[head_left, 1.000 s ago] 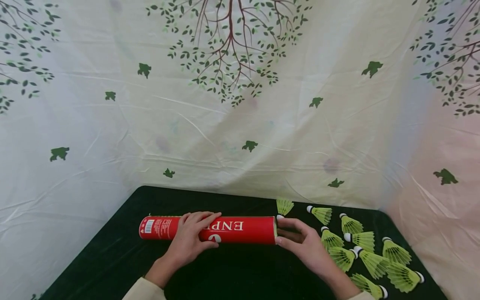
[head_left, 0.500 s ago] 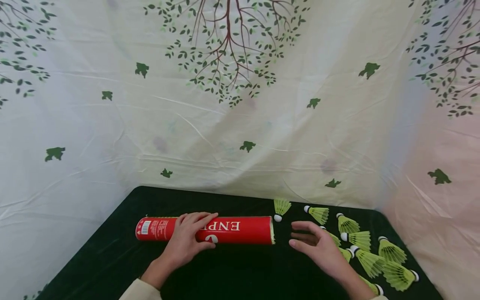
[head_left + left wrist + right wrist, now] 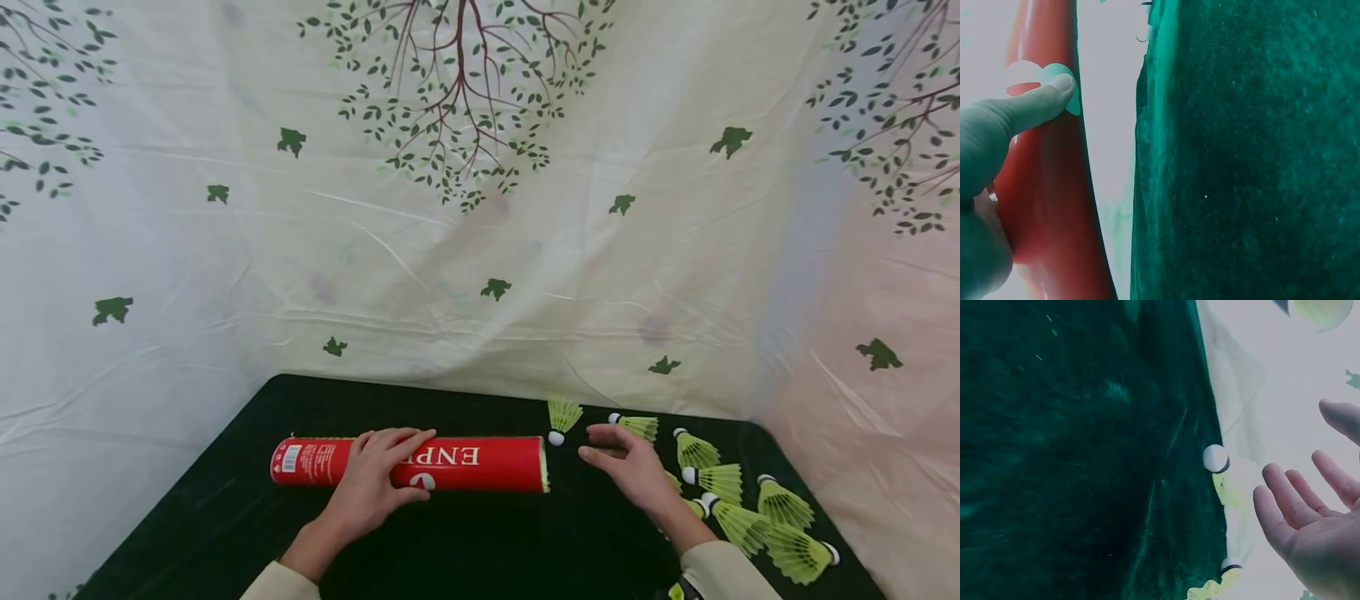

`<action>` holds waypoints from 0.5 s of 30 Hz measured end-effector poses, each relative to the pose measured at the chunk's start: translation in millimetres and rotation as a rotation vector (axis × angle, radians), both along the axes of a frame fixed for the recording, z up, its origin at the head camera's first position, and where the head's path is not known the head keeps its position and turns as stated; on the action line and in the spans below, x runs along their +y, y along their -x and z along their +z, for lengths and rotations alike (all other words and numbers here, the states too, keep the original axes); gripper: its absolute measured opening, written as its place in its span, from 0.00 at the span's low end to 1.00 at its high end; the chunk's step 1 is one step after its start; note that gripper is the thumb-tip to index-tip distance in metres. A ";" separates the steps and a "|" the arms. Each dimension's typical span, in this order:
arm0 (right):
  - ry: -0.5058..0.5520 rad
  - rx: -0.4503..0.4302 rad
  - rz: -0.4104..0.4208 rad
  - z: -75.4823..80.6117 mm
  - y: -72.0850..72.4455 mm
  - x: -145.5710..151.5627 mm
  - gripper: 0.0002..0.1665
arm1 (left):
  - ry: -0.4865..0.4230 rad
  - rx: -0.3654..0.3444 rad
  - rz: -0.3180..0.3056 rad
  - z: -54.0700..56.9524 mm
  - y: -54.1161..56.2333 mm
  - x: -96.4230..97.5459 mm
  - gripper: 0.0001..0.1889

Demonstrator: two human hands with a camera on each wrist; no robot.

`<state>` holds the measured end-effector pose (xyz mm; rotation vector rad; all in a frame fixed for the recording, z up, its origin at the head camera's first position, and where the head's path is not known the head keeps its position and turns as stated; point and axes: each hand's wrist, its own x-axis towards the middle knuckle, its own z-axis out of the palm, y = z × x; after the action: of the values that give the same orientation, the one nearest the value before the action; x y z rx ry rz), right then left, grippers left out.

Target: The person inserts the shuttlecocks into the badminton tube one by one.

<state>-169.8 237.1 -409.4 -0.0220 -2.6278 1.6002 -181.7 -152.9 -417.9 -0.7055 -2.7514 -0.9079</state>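
A red shuttlecock tube [image 3: 487, 477] with white lettering lies on its side on the dark green cloth. My left hand [image 3: 371, 482] grips it near the middle, fingers over the top and thumb along the near side; the left wrist view shows the thumb on the red tube [image 3: 1047, 200]. Yellow-green shows at the tube's right end. Off that end, my right hand [image 3: 633, 468] hovers with loosely bent fingers, holding nothing. The nearest shuttlecock [image 3: 564, 415], yellow-green with a white cork, lies just left of its fingertips. In the right wrist view the hand [image 3: 1316, 534] is spread.
Several more shuttlecocks, such as one with its cork to the left [image 3: 722, 481], lie scattered on the table's right side, some partly hidden by my right arm. A pale cloth [image 3: 450, 267] printed with trees hangs behind the table [image 3: 480, 550].
My right hand has drawn away from the tube's right end, moving right and then slightly farther from me. The left hand keeps its grip, and the tube stays nearly in place.
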 end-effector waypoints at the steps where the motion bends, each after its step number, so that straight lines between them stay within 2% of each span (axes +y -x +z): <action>1: -0.013 -0.002 -0.012 -1.3 1.5 -2.2 0.28 | -0.001 -0.001 -0.003 0.0 -1.3 -2.1 0.46; 6: -0.037 0.007 -0.063 -7.3 11.8 -10.6 0.28 | -0.004 0.001 -0.022 0.1 -6.6 -12.8 0.46; 10: -0.064 0.036 -0.071 -11.8 31.5 -7.0 0.25 | -0.004 0.019 -0.016 -0.7 -8.9 -12.4 0.46; 15: -0.129 0.049 -0.105 -14.2 47.3 -4.3 0.26 | -0.002 0.020 -0.005 -1.8 -14.0 -12.8 0.46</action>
<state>-217.1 232.8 -423.7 -0.1107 -2.6393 1.3790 -167.6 -165.6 -419.7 -0.7168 -2.7323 -0.8997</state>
